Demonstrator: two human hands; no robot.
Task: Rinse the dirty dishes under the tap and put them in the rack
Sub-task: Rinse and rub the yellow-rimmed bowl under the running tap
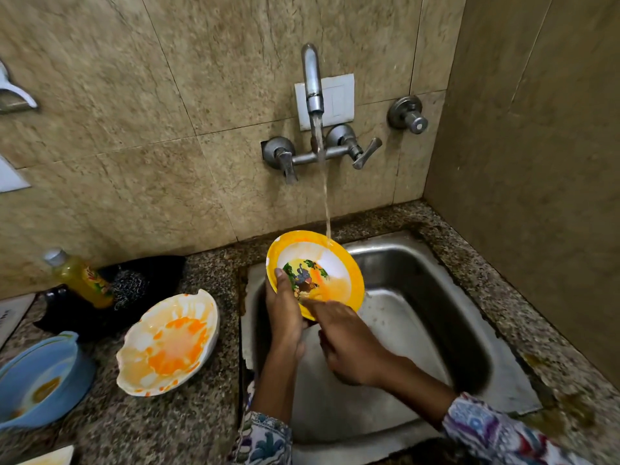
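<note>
A yellow-rimmed bowl (322, 263) with a cartoon picture and orange smears is tilted over the steel sink (419, 297). My left hand (285, 310) grips its left rim, thumb inside. My right hand (342, 337) reaches in from the right, with a straight finger touching the bowl's inner lower edge. Water runs from the wall tap (312, 82) onto the bowl's upper right rim. On the counter to the left lie a white shell-shaped dish (167, 344) smeared with orange and a blue bowl (37, 380) with residue. No rack is in view.
A yellow dish-soap bottle (80, 280) and a steel scrubber (129, 286) sit in a black holder by the back wall. Two tap handles (362, 152) stick out below the spout. The granite counter (184, 424) surrounds the sink. A wall closes off the right side.
</note>
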